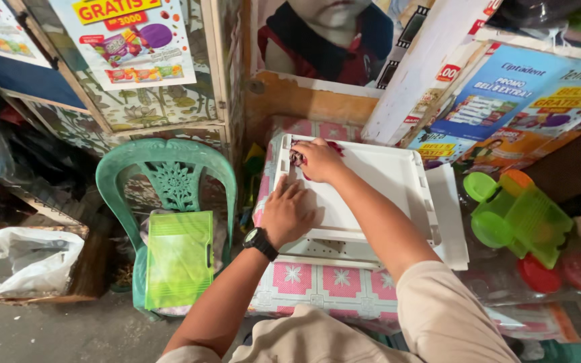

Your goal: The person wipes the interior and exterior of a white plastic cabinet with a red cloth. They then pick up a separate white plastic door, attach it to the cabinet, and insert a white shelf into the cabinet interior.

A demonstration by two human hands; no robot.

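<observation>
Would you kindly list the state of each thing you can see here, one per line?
White tray: lying flat on the pink-patterned table.
Left hand: open, palm pressed flat on the tray.
Right hand: fingers closed on a small dark red thing; its kind is unclear.
Green chair: upright, a green plastic case lying on its seat.
White plastic bag: crumpled, open.
Green toy: resting beside the tray.

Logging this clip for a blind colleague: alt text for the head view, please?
Left hand lies flat on a white plastic tray on a pink patterned table, while the right hand pinches something small and dark red at its far corner. A green chair stands left.
</observation>
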